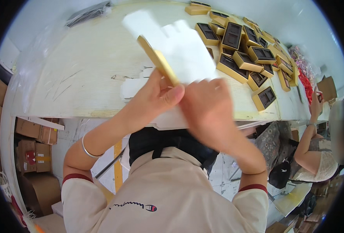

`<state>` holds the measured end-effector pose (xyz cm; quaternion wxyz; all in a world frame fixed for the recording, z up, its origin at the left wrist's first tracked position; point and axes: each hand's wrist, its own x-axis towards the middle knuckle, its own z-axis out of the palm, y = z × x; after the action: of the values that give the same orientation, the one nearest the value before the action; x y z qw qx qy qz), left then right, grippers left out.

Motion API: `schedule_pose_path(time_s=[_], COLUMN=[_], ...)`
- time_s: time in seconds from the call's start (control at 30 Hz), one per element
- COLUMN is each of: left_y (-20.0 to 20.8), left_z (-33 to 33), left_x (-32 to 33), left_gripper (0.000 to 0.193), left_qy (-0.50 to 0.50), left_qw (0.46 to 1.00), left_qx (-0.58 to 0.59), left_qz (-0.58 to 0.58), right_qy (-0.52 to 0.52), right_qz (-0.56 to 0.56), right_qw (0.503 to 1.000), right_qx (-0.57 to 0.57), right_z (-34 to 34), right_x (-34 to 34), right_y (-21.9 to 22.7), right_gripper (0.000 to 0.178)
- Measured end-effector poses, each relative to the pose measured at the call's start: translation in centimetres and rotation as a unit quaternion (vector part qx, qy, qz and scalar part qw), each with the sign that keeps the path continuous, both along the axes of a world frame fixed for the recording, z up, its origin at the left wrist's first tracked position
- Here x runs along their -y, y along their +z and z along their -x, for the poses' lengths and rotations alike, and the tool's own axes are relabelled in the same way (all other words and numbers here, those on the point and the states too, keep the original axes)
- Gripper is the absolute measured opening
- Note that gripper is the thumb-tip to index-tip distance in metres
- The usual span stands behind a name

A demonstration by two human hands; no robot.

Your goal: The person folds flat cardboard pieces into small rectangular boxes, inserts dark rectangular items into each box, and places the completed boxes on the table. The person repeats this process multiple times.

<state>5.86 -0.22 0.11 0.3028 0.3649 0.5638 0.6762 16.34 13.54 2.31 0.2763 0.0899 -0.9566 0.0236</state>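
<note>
In front of me my left hand (160, 95) is closed on a narrow gold cardboard piece (156, 58), thumb along its near end. The piece stands tilted, its far end up and to the left. Beside and behind it spreads a white cardboard blank (189, 50) with cut tabs, slightly blurred; I cannot tell whether the two are joined. My right hand (209, 108), smeared a little by motion, is curled against the gold piece's near end. Its fingertips are hidden, so what it grips does not show.
Gold boxes with dark inserts (232, 35) lie heaped at the table's right. More white cardboard (133, 87) lies left of my hands. A dark flat bundle (88, 13) sits at the back left. Another person's hand (316, 103) works at the right. Cartons (36, 155) stand below left.
</note>
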Motion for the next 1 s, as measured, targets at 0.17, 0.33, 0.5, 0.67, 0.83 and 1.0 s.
schedule_pose_path(time_s=[0.17, 0.33, 0.5, 0.67, 0.83, 1.0], left_y=[1.9, 3.5, 2.9, 3.0, 0.1, -2.1], left_z=[4.0, 7.1, 7.0, 4.3, 2.0, 3.0], left_x=[-0.2, -1.3, -4.9, -3.2, 0.0, -0.2], left_gripper=[0.052, 0.055, 0.056, 0.049, 0.038, 0.026], left_qy=[0.008, -0.132, -0.252, 0.018, -0.041, -0.037], left_qw=[0.984, 0.943, 0.817, 0.729, 0.766, 0.748], left_qx=[0.020, -0.131, -0.383, -0.641, -0.627, -0.652], left_qz=[0.175, 0.277, 0.349, 0.238, 0.137, 0.116], right_qy=[0.102, 0.090, 0.139, 0.082, 0.032, 0.056], right_qz=[0.050, -0.173, 0.059, 0.216, 0.234, 0.061], right_qw=[0.989, 0.966, 0.988, 0.951, 0.926, 0.993], right_qx=[-0.095, -0.167, 0.039, 0.206, 0.294, 0.089], right_z=[-3.8, -4.6, -3.0, 1.7, 4.3, 1.4], right_x=[-0.5, -4.4, -4.6, -5.4, -5.9, -5.4], right_y=[0.8, -0.3, -0.6, -1.9, -2.3, -3.0], right_gripper=[0.035, 0.029, 0.014, 0.012, 0.012, 0.022])
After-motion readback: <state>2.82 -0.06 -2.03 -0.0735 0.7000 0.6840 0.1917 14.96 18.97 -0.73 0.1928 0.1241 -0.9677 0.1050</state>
